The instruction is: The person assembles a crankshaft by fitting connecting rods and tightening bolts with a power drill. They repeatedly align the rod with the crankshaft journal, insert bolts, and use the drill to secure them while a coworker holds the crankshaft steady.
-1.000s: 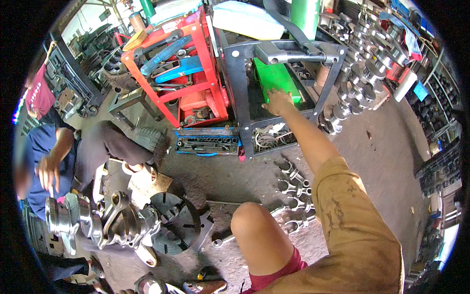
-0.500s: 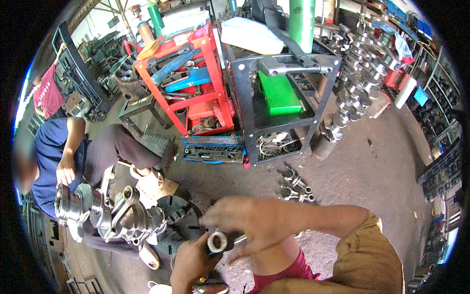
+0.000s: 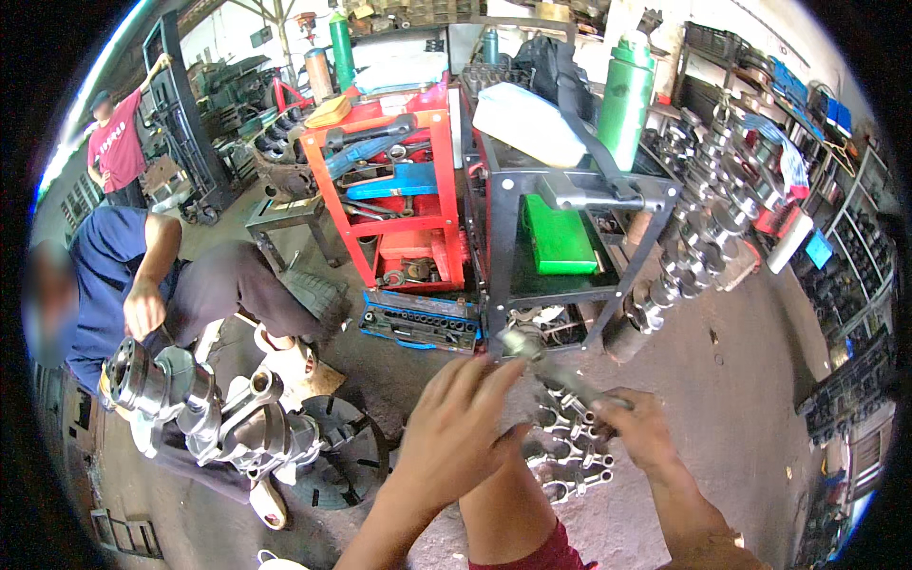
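Observation:
My right hand (image 3: pixel 635 427) is closed round the handle of a long socket wrench (image 3: pixel 575 385), slightly blurred. Its shiny round head points up and to the left. Close beside that head is my left hand (image 3: pixel 461 423), fingers stretched out and not wrapped round anything; whether the fingertips touch the head I cannot tell. Below the wrench several connecting rods (image 3: pixel 579 465) lie on the floor. To the left stands a shiny crankshaft (image 3: pixel 199 408), tilted, with a connecting rod (image 3: pixel 252 397) on it.
A co-worker in a dark blue shirt (image 3: pixel 119 285) sits at left, one hand above the crankshaft. A dark round plate (image 3: pixel 366 461) lies beside it. Ahead stand a red tool cart (image 3: pixel 385 228), a black cart (image 3: pixel 560 294) and a blue socket case (image 3: pixel 418 323). More crankshafts (image 3: pixel 708 228) stand right.
The wrench has swung from low between my hands up and to the right, now in my right hand. My left hand has risen with its fingers extended. The view has tilted up.

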The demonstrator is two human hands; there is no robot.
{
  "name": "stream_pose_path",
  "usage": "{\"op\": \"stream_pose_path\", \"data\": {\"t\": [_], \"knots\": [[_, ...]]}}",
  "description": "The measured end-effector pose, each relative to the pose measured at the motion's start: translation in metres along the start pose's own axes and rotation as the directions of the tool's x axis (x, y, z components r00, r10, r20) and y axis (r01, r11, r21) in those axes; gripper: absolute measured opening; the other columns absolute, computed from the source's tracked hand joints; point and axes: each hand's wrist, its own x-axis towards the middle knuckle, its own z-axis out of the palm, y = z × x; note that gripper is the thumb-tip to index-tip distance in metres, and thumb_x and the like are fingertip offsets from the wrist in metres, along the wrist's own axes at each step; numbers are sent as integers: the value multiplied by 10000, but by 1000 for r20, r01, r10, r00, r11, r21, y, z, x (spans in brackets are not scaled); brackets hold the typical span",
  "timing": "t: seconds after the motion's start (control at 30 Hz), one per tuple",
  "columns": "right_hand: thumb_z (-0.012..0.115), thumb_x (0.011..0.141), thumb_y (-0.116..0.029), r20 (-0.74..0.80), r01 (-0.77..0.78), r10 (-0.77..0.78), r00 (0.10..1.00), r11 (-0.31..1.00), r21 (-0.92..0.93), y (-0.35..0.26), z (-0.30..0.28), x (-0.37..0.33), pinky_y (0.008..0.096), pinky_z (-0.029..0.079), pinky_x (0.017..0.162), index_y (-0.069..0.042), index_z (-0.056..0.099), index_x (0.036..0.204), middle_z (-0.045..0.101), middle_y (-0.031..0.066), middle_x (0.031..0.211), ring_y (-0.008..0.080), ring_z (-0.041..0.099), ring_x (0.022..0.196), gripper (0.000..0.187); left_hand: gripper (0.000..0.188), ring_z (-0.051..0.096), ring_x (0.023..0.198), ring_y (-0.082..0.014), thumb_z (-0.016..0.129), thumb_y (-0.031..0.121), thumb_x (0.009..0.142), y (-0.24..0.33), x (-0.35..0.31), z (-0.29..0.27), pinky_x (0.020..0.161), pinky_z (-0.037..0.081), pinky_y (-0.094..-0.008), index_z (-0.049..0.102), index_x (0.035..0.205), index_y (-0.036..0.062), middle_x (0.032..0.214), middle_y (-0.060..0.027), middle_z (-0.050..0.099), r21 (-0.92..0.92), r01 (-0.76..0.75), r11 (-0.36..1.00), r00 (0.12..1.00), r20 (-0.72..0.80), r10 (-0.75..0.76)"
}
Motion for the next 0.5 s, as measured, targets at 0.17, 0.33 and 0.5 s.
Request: {"op": "stream_pose_path", "data": {"t": [0.17,0.33,0.5], "knots": [[664,867,-205,-327,224,-307,894,937,-267,20,-15,119,291,453,541,25,647,839,609,70,662,127,586,576,232,481,646,949,-281,776,106,748,-57,-143,-5,808,518,-361,579,1179,25,1049,-160,632,-279,558,782,796,-85,-599],[678,811,-381,-521,193,-513,682,814,-549,3,4,268,470,538,715,40,659,880,669,266,800,419,677,799,427,341,649,877,-203,719,135,846,-71,-291,-8,788,521,-324,576,1122,-4,918,-105,677,-200,890,409,433,95,-896],[655,819,-431,-562,-70,-430,706,747,-661,9,34,357,491,503,856,-5,639,1055,640,234,1063,393,607,1039,487,305,629,776,-151,632,128,925,-45,-346,-16,705,521,-274,572,1210,36,930,-80,682,-363,894,263,303,54,-952]]}}
